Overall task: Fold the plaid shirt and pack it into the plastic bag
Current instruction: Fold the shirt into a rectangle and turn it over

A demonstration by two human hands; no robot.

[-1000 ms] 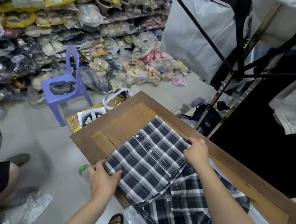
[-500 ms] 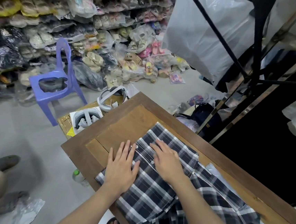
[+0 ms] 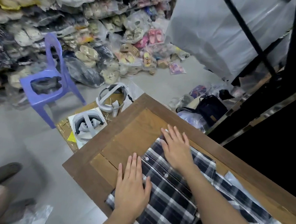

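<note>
Both hands have slid outward along the shirt since half a second ago, from its middle to the far edge of the fold, and the camera has tipped lower over the table. The left hand (image 3: 132,188) lies flat with fingers straight and released, gripping nothing, its fingertips reaching past the cloth onto the wooden table (image 3: 134,128). The right hand (image 3: 176,147) is likewise spread and pressing, palm down, at the shirt's far corner. The plaid shirt (image 3: 171,200) rests on the near part of the table, its buttoned front turned up and one layer folded over; the lower portion trails loose and rumpled toward the right. A clear plastic bag (image 3: 231,177) shows beside and partly under the cloth at the right edge. By the look of it, folding is only partly done: the smoothing goes on, further folds remain, and nothing has yet gone into the bag.
</note>
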